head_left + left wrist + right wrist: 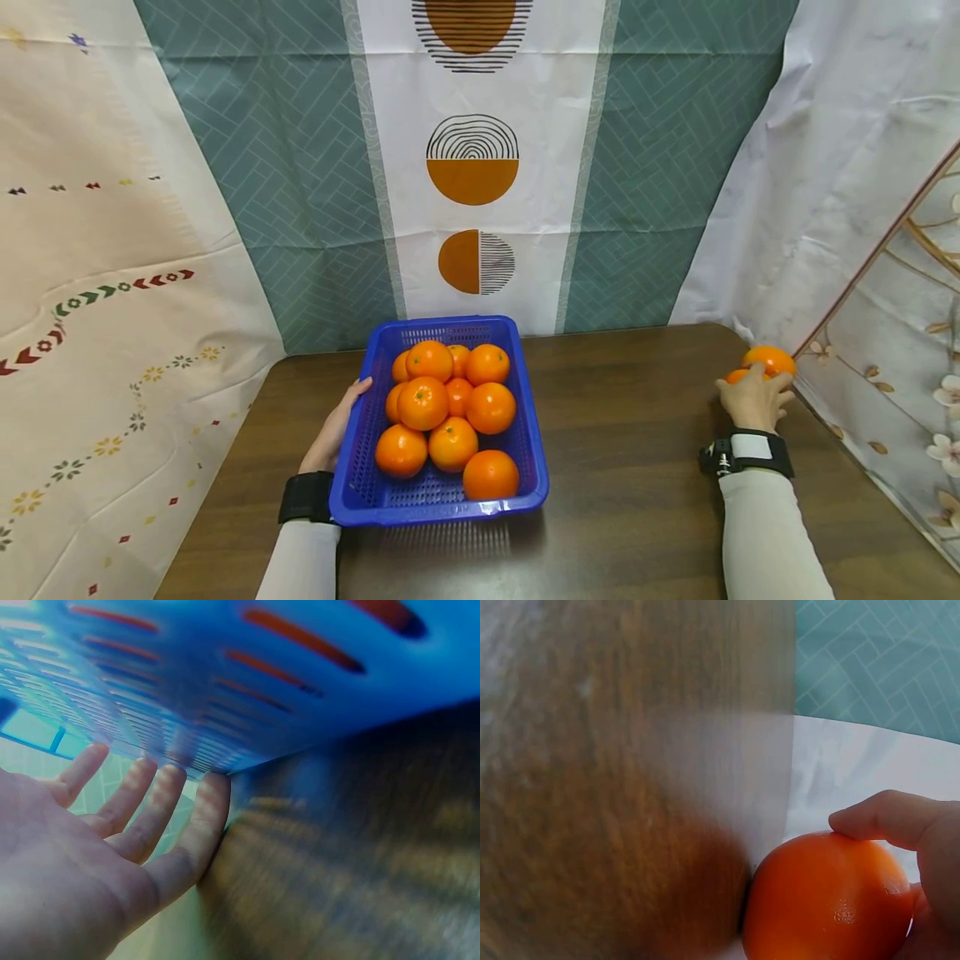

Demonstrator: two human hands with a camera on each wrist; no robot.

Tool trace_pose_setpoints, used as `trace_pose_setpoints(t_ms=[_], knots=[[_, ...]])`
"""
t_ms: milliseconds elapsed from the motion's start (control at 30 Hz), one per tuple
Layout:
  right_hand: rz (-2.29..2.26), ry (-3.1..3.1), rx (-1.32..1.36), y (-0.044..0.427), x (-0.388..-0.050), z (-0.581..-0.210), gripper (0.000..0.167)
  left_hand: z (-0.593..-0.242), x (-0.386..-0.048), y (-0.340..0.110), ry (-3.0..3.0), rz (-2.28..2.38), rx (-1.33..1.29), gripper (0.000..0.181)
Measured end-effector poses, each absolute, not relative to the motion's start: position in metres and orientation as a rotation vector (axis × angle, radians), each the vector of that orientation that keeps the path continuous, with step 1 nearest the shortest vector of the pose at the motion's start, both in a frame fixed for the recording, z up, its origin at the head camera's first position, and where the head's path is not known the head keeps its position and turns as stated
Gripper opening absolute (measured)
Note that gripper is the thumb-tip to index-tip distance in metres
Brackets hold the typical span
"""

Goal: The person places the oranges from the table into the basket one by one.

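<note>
A blue plastic basket with slotted walls holds several oranges. My left hand is at the basket's left outer side. In the left wrist view, its fingers stretch out, fairly straight, with their tips against the slotted wall. Far to the right, my right hand is over an orange on the table, its thumb pressed on the fruit. The hand hides part of that orange. Just beyond it lies another orange.
The brown wooden table stretches between the basket and my right hand. A green and white patterned cloth hangs behind it. Pale patterned cloths border the left side and right side.
</note>
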State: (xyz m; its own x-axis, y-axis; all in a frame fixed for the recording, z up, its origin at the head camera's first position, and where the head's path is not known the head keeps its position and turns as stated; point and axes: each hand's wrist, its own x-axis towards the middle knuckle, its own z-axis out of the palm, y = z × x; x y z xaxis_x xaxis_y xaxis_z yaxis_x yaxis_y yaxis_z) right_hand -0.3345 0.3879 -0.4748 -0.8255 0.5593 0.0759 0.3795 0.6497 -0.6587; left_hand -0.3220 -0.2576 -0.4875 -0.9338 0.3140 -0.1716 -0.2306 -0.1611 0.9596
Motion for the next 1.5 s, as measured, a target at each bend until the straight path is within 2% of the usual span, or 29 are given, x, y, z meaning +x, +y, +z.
trace_pose_setpoints(t_ms=[400, 700, 967, 1267, 1500], knots=[[0.959, -2.599, -0.727, 0.384, -0.326, -0.467, 0.067, -0.488, -0.319, -0.26, 1.77, 2.128, 0.076, 0.068], [0.976, -2.552, -0.671, 0.38, -0.323, -0.456, 0.057, -0.488, -0.32, -0.261, 1.767, 2.128, 0.083, 0.069], [1.016, -2.564, -0.622, 0.378, -0.322, -0.452, 0.061, -0.487, -0.32, -0.26, 1.762, 2.119, 0.096, 0.068], [1.057, -2.533, -0.495, 0.366, -0.326, -0.441, 0.06, -0.487, -0.319, -0.261, 1.778, 2.113, 0.095, 0.07], [1.124, -2.475, -0.409, 0.352, -0.33, -0.431, 0.057, -0.487, -0.321, -0.257, 1.74, 2.152, 0.1, 0.066]])
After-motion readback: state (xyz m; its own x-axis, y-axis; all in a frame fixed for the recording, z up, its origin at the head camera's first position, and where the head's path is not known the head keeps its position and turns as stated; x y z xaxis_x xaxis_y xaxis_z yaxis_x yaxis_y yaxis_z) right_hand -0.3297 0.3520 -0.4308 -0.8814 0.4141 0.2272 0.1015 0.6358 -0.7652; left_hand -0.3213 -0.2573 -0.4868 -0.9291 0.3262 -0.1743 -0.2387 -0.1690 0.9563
